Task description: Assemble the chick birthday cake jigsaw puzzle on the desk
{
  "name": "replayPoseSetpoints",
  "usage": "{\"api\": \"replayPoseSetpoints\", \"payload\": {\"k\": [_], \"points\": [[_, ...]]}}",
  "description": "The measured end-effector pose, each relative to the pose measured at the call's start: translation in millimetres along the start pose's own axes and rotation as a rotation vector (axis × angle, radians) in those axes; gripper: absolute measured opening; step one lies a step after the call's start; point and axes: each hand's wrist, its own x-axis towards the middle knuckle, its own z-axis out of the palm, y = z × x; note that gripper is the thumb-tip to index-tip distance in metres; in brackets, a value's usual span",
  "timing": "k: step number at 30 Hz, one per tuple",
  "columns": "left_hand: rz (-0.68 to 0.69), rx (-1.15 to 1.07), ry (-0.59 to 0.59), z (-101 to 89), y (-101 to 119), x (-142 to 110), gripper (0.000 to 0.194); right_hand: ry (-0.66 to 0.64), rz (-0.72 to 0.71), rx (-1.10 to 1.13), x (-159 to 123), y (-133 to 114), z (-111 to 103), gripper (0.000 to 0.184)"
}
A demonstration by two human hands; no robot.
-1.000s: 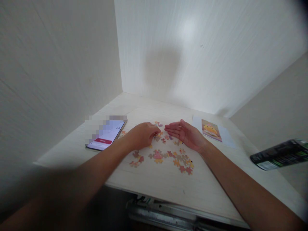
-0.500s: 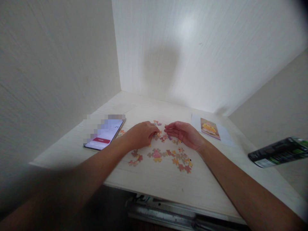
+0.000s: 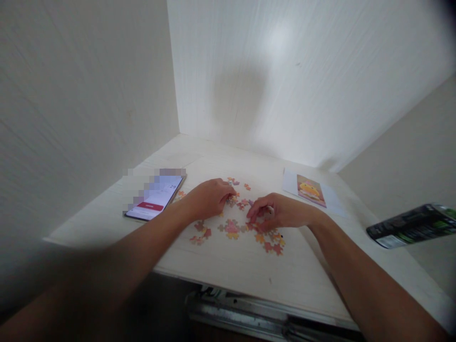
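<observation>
Small jigsaw puzzle pieces in orange, pink and yellow lie on the white tabletop [image 3: 228,270]. My left hand [image 3: 213,197] rests among them with its fingers curled in. A few pieces [image 3: 243,204] show beside its fingertips; what lies inside its grip is hidden. Just to the right, my right hand [image 3: 280,209] arches over a joined cluster of pieces [image 3: 273,247]. Its fingertips reach down to the cluster's left end, with a gap between thumb and fingers. A pink and yellow joined group [image 3: 231,229] lies in front of both hands.
At the left lies a phone [image 3: 156,194] with its screen lit. A sheet with a printed yellow chick-like picture [image 3: 310,190] lies at the back right. Near the right edge is a dark can [image 3: 409,225]. Pale walls [image 3: 228,71] enclose the tabletop.
My right hand has come nearer and turned over, from a flat, cupped pose to fingers bent down on the joined pieces. My left hand has hardly moved.
</observation>
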Motion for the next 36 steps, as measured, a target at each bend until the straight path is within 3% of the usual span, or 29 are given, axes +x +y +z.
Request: {"api": "replayPoseSetpoints", "payload": {"k": [9, 13, 19, 26, 36], "points": [[0.010, 0.010, 0.008, 1.0, -0.8, 0.2, 0.028, 0.010, 0.042, 0.016, -1.5, -5.6, 3.1, 0.024], [0.014, 0.019, 0.017, 1.4, -0.7, 0.2, 0.028, 0.080, 0.040, 0.010, 1.2, -0.8, 3.8, 0.019], [0.018, 0.033, 0.026, 1.6, -1.9, 0.1, 0.026, 0.252, 0.074, -0.018, 7.0, 10.9, 5.8, 0.027], [0.025, 0.041, 0.041, -0.4, -2.2, 0.6, 0.025, 0.296, 0.090, -0.038, 8.9, 12.1, 5.8, 0.026], [-0.092, 0.056, 0.252, -27.8, -25.9, -3.8, 0.022, 0.345, 0.036, -0.058, 11.8, 24.2, 2.5, 0.029]]}}
